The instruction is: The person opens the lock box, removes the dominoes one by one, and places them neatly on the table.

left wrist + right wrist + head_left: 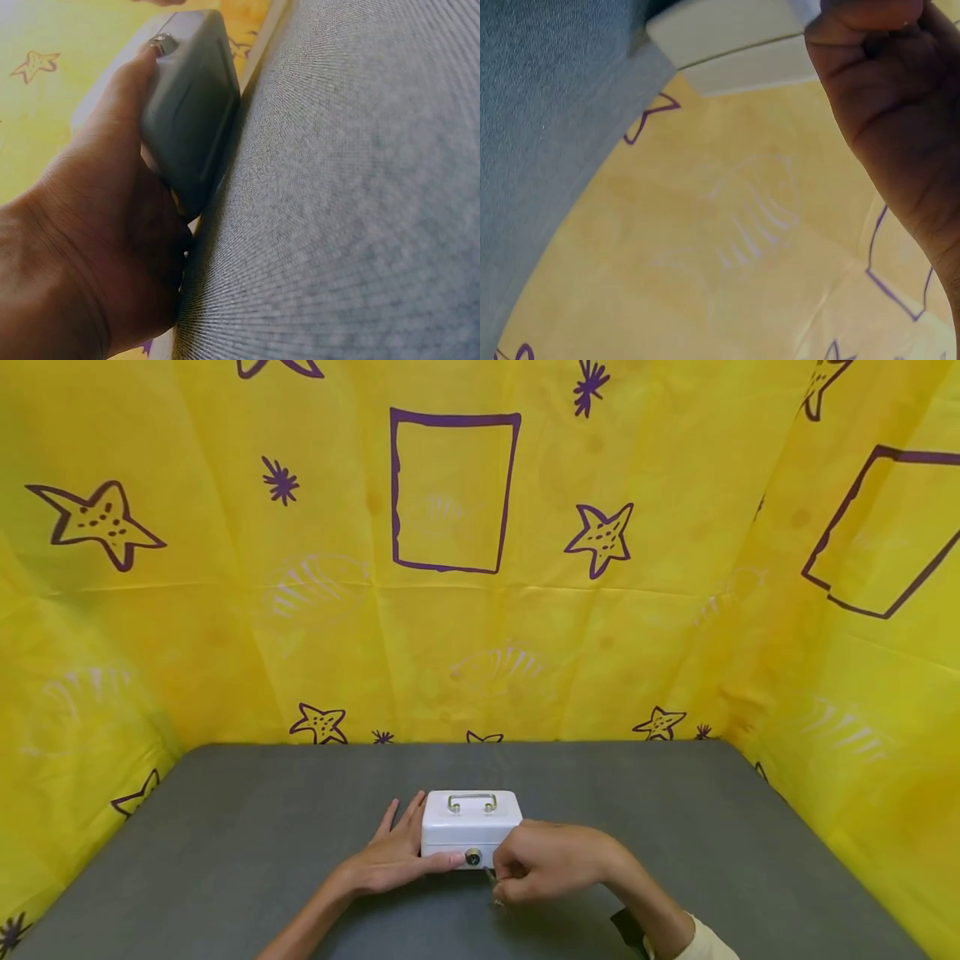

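Observation:
A small white cash box (471, 832) with a metal carrying handle (472, 798) on its lid stands on the grey table. A round lock (472, 857) sits in its front face. My left hand (393, 857) rests against the box's left side, thumb laid across the front right beside the lock, other fingers pointing away along the side. In the left wrist view the thumb (124, 97) reaches up to the lock. With curled fingers my right hand (551, 864) pinches a small key (489, 875) just right of and below the lock; most of it is hidden.
The grey tabletop (285, 802) runs back to a yellow cloth wall (450, 635) printed with purple stars and squares. More of this cloth encloses both sides. A pale sleeve (705, 942) shows at my right forearm.

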A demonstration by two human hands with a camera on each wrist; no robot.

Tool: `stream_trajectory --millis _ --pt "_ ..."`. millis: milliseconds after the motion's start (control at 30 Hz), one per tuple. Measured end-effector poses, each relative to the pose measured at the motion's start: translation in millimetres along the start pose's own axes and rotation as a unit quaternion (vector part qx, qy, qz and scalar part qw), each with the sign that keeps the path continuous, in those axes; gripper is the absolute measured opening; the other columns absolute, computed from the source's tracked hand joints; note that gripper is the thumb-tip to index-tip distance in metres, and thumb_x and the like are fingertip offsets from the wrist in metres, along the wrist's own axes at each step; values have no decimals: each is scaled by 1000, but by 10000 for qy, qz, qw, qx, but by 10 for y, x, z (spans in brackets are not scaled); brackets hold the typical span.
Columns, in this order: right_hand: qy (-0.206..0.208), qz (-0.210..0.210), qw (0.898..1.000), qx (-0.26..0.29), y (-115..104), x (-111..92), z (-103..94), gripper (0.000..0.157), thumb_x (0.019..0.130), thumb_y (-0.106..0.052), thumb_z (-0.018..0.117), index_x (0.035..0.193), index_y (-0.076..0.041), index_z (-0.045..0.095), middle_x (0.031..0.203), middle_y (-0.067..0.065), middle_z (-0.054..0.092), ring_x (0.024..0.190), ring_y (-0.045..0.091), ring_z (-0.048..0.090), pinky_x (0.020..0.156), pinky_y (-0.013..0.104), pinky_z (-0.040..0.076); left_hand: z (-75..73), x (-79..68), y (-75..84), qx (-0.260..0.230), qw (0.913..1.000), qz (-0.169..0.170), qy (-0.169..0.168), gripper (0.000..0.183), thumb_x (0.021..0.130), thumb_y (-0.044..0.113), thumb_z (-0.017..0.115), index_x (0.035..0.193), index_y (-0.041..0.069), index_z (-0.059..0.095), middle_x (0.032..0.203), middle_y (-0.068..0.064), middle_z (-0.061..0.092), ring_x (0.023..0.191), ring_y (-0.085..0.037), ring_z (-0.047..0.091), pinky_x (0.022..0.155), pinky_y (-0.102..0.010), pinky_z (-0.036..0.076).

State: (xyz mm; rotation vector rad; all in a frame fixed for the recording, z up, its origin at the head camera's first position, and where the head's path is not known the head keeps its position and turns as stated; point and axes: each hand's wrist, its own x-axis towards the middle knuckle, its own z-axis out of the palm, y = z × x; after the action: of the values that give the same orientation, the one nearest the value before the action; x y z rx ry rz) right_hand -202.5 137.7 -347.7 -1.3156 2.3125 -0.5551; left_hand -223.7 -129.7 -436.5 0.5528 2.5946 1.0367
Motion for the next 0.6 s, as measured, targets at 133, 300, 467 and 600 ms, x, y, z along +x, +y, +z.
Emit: stream_trajectory --millis 133,300,467,600 --pt "369 238 9990 -55 -50 55 56 27 97 -20 69 71 -15 67 55 -19 47 50 -11 40 56 10 36 -8 -5 -4 -56 10000 -11 -27 109 94 61 66 165 -3 15 174 -26 12 165 -41 3 129 -64 -8" --pt "705 726 9941 385 -87 114 145 32 97 -16 66 66 -12 69 46 -12 52 40 -7 46 52 13 41 16 18 -25 -163 9999 -4 35 109 92 62 68 165 -2 18 174 -27 13 164 -43 3 128 -64 -9" --pt "840 1091 9889 562 -110 144 202 30 93 -13 67 63 -10 71 43 -7 58 38 -1 54 48 17 43 20 25 -24 -203 9998 -22 29 109 92 63 68 165 -2 18 174 -27 13 164 -43 2 128 -63 -10" --pt "815 1184 9880 568 -128 161 231 31 92 -13 67 61 -14 69 43 -8 58 37 -3 53 44 17 41 13 17 -16 -129 9999 -54 -29 110 93 64 66 166 -1 15 175 -25 12 165 -41 2 129 -63 -9"
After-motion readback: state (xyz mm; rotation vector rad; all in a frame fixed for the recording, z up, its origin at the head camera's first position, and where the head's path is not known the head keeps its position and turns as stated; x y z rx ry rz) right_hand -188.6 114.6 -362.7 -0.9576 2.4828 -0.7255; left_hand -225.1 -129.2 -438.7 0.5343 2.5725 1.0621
